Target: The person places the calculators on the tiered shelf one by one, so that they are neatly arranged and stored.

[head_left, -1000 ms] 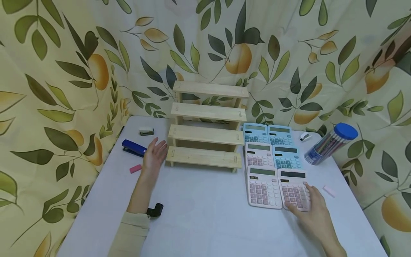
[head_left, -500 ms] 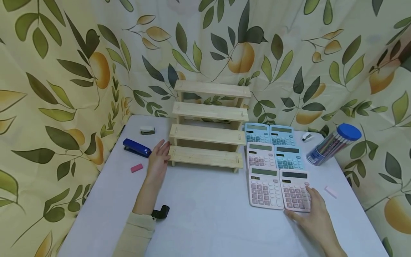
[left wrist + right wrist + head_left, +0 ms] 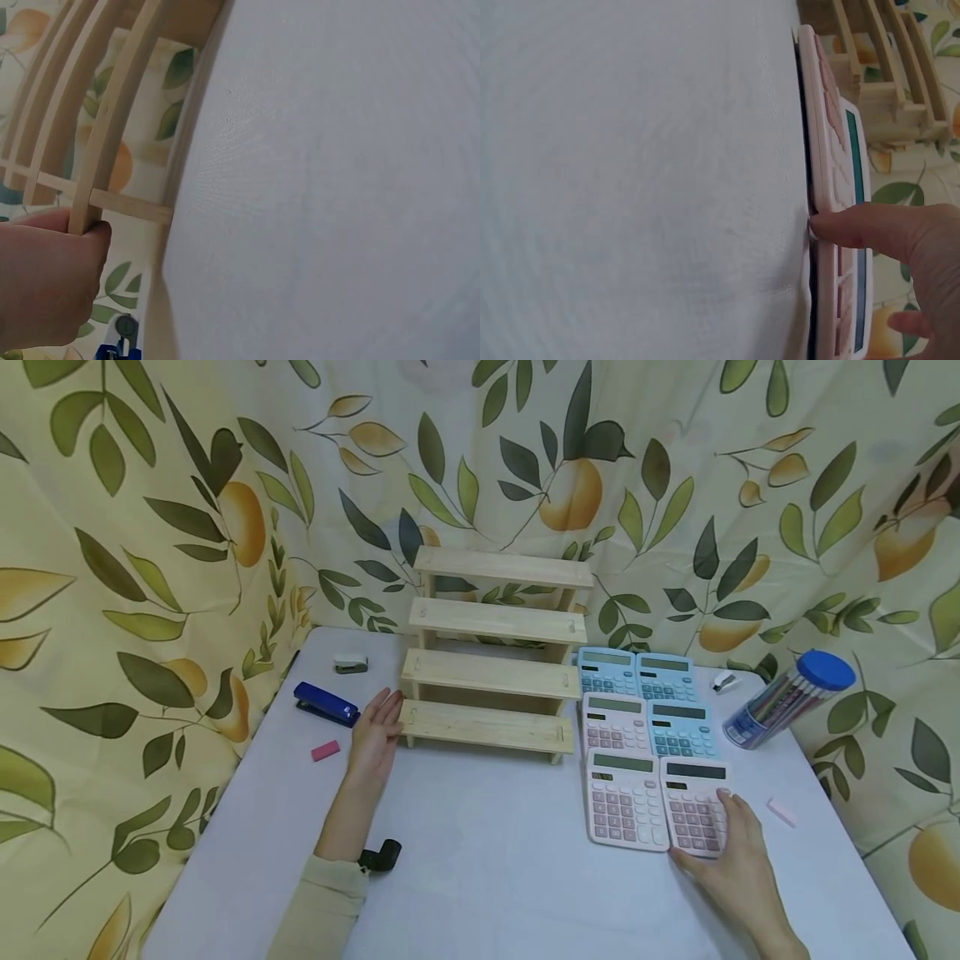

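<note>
A wooden four-step display stand [image 3: 487,725] rises at the back middle of the table. My left hand [image 3: 373,745] holds the left end of its lowest step, thumb on the front side; the left wrist view shows the hand [image 3: 52,277] at that board's end [image 3: 101,169]. Pink and blue calculators lie in two columns to the right of the stand. At the front right pink calculator [image 3: 693,814], my right hand [image 3: 738,860] grips with the thumb at the bottom edge and fingers along the right side. The thumb [image 3: 862,227] presses that edge in the right wrist view.
Left of the stand lie a blue stapler [image 3: 327,703], a small green-and-white stapler [image 3: 351,664] and a pink eraser [image 3: 326,751]. A blue-capped tub of pens [image 3: 783,702], a small white item [image 3: 724,682] and a pale pink eraser [image 3: 782,812] are at right. Patterned curtain [image 3: 480,485] surrounds the table.
My left hand has moved right from beside the blue stapler onto the lowest step's end. My right thumb has slid from over the front right calculator down to its bottom edge.
</note>
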The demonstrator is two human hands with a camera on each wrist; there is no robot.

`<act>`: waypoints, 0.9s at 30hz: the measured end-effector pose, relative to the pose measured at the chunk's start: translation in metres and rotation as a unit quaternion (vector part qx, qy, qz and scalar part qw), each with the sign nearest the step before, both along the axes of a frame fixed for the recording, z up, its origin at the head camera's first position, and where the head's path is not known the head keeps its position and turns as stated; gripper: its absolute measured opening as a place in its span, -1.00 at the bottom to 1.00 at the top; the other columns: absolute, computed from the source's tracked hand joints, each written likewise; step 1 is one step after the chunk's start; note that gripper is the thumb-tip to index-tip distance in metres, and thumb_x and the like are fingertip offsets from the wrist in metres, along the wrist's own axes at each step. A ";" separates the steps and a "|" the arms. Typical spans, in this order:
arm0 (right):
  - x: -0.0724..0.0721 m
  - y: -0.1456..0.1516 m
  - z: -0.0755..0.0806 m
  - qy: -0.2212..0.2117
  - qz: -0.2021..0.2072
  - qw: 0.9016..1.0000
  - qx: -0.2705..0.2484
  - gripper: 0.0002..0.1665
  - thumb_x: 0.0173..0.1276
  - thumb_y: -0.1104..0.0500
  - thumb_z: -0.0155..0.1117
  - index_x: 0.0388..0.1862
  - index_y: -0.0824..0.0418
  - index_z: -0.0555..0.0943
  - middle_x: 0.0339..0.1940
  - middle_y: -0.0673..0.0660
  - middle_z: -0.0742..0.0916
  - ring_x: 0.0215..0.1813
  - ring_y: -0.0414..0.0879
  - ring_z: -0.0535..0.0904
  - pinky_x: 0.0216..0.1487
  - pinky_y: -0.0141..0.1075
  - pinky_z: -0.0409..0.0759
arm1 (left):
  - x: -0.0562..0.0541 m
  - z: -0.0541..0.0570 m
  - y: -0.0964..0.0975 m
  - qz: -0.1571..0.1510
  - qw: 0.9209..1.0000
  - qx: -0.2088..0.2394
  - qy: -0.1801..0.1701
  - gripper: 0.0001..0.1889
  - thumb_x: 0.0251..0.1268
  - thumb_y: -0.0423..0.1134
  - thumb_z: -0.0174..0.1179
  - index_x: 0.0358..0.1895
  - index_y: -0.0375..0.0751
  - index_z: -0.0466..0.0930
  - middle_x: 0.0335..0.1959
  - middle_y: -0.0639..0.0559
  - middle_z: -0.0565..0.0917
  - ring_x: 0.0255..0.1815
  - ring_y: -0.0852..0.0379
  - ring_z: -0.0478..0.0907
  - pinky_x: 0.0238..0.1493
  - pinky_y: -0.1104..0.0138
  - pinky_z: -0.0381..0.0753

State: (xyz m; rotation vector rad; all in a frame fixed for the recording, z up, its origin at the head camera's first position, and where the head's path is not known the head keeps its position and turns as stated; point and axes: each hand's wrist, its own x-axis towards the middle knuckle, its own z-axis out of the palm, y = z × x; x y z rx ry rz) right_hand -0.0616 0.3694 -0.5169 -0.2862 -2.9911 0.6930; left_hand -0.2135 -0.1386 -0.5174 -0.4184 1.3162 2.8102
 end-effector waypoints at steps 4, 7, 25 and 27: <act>-0.001 -0.002 0.001 0.017 -0.014 1.000 0.001 0.55 -0.03 0.13 0.70 0.71 0.34 -0.18 0.62 0.58 -0.03 0.51 0.68 0.03 0.36 0.57 0.16 | -0.001 0.001 0.001 -0.004 1.000 0.000 -0.001 -0.18 0.36 -0.79 -0.22 0.68 -0.27 0.01 0.63 -0.25 0.21 0.65 -0.03 0.18 0.60 0.24 0.23; -0.001 -0.003 0.000 0.023 -0.028 0.999 0.000 0.53 -0.04 0.15 0.70 0.71 0.32 -0.14 0.63 0.54 0.00 0.48 0.67 0.10 0.37 0.54 0.21 | -0.002 0.001 0.001 -0.004 1.000 0.000 -0.002 -0.19 0.36 -0.78 -0.21 0.67 -0.28 0.02 0.64 -0.25 0.21 0.65 -0.02 0.17 0.61 0.24 0.22; -0.010 -0.018 0.031 0.157 0.004 0.987 -0.015 0.38 -0.15 0.27 0.69 0.67 0.20 0.16 0.64 0.36 0.17 0.51 0.53 0.20 0.30 0.53 0.35 | -0.003 0.000 -0.001 0.002 1.000 -0.002 -0.018 -0.21 0.37 -0.77 -0.17 0.66 -0.27 0.07 0.62 -0.23 0.24 0.63 0.00 0.22 0.58 0.28 0.26; -0.014 -0.024 0.039 0.167 0.017 0.986 -0.014 0.37 -0.15 0.28 0.69 0.67 0.19 0.18 0.64 0.35 0.18 0.51 0.53 0.20 0.26 0.54 0.37 | -0.003 0.000 -0.001 0.002 1.000 0.001 -0.021 -0.21 0.38 -0.77 -0.17 0.66 -0.27 0.07 0.62 -0.23 0.25 0.63 0.01 0.22 0.58 0.28 0.27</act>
